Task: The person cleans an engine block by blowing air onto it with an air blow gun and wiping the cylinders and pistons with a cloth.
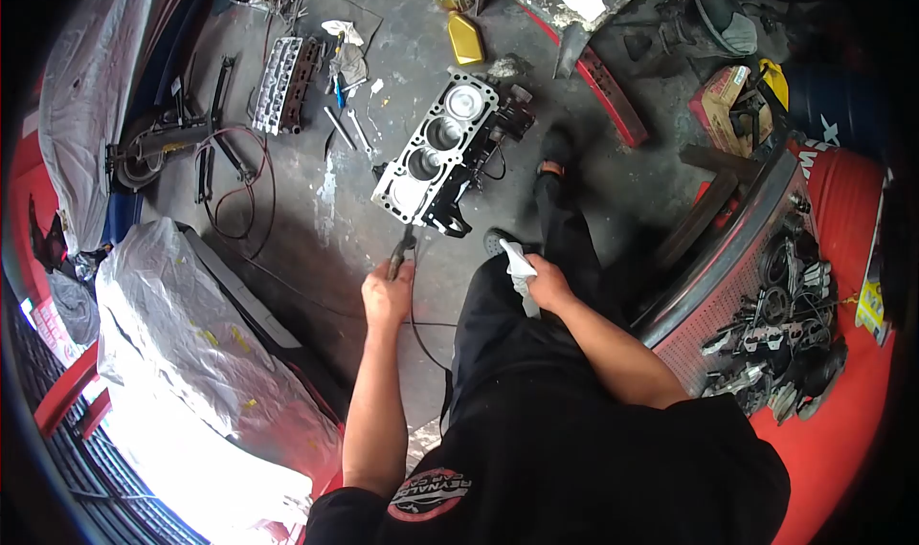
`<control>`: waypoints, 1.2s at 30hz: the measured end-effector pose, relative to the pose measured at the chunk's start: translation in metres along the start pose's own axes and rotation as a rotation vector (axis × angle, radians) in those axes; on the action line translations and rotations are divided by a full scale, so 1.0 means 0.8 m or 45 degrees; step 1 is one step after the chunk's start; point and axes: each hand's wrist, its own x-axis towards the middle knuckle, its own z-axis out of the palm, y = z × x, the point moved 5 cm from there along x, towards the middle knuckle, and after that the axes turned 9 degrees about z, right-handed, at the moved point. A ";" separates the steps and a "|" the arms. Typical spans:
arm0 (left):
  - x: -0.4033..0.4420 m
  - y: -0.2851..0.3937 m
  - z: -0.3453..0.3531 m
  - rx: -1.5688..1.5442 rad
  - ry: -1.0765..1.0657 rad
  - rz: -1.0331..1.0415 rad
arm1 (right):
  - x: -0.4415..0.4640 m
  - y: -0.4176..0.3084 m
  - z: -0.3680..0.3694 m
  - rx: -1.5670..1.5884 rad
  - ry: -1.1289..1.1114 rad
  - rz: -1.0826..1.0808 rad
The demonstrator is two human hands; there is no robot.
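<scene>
My left hand is wrapped round an air blow gun, its dark nozzle pointing at the near end of the engine block. A thin dark hose trails down from beside that hand. The block lies on the floor with its flat top face up; bright piston tops show in the end bores, while the middle bores look darker. Closed on a crumpled white rag, my right hand is held over my lap, apart from the block.
Left of the block lie a cylinder head, a wrench and a crumpled cloth. A gold oil bottle stands beyond it. To the right are a red bar, a cardboard box and a perforated tray beside metal parts.
</scene>
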 end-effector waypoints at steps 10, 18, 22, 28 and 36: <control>0.034 0.074 0.051 0.066 -0.037 -0.125 | 0.059 -0.056 -0.104 -0.116 -0.097 0.068; 0.086 0.113 0.050 0.095 -0.103 -0.364 | 0.106 -0.083 -0.144 -0.310 -0.170 0.068; 0.119 0.119 0.045 0.091 -0.173 -0.456 | 0.118 -0.095 -0.158 -0.325 -0.243 0.088; 0.110 0.142 0.032 0.078 -0.195 -0.484 | 0.119 -0.109 -0.173 -0.384 -0.307 0.051; 0.072 0.117 0.039 -0.063 -0.059 -0.495 | 0.134 -0.096 -0.180 -0.405 -0.336 0.035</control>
